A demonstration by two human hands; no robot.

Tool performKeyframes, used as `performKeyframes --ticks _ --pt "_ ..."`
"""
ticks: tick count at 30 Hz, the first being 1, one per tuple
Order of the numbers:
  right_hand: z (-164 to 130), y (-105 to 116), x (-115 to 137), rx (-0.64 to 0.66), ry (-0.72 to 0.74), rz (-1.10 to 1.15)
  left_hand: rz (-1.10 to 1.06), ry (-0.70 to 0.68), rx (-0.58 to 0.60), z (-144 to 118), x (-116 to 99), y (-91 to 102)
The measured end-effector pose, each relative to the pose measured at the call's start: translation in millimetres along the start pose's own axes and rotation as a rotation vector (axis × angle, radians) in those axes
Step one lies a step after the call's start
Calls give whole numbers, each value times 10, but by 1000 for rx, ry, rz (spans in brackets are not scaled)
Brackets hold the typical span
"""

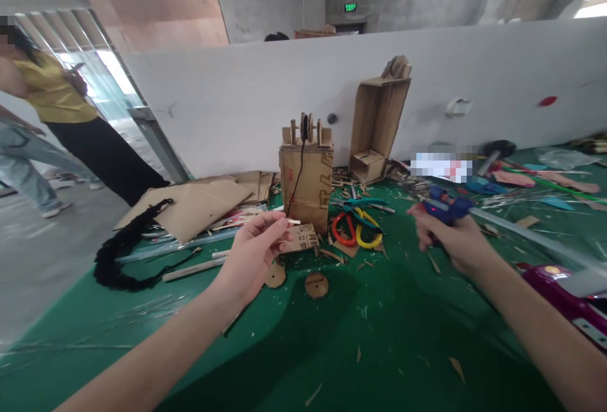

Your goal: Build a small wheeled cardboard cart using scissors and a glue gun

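My left hand (260, 248) pinches a short pale stick (294, 222) in front of an upright cardboard box (306, 178). Cardboard discs on an axle (308, 127) top this box, and a dark cord (298, 178) hangs down its front. To the right, apart from the box, my right hand (441, 235) is wrapped round a blue hot glue gun (446, 205). Two round cardboard discs (316, 285) lie flat on the green table below my left hand. Beside the box rest scissors with red and yellow handles (367, 230) and teal-handled pliers (365, 202).
A taller open cardboard box (374, 121) leans by the white partition (227, 96). Cardboard sheets (199, 206) and a black yarn bundle (118, 266) lie left. A purple device (550, 289) is at right, near clutter. A person in yellow (66, 90) stands at far left.
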State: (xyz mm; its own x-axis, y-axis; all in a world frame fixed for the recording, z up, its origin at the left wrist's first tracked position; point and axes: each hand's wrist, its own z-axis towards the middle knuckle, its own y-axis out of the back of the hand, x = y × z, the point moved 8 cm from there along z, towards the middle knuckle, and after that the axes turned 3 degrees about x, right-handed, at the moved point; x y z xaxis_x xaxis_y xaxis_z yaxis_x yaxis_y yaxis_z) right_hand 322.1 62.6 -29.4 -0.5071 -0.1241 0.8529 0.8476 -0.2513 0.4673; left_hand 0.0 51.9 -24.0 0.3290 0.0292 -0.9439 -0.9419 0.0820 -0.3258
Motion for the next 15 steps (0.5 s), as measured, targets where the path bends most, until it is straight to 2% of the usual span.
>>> performKeyframes --ticks 1,3,6,9,15 --pt "-76 -235 44 143 -15 275 -6 8 -6 8 14 12" --pt "-280 -663 156 362 -79 614 -10 32 -20 16 52 29" --pt "-575 -1114 280 588 -154 781 -9 78 -23 11 120 28" --pt "-721 -1283 287 682 -160 747 -4 97 -26 0 159 20" --pt "-782 -1340 254 778 -174 720 28 120 -17 -27 187 -11"
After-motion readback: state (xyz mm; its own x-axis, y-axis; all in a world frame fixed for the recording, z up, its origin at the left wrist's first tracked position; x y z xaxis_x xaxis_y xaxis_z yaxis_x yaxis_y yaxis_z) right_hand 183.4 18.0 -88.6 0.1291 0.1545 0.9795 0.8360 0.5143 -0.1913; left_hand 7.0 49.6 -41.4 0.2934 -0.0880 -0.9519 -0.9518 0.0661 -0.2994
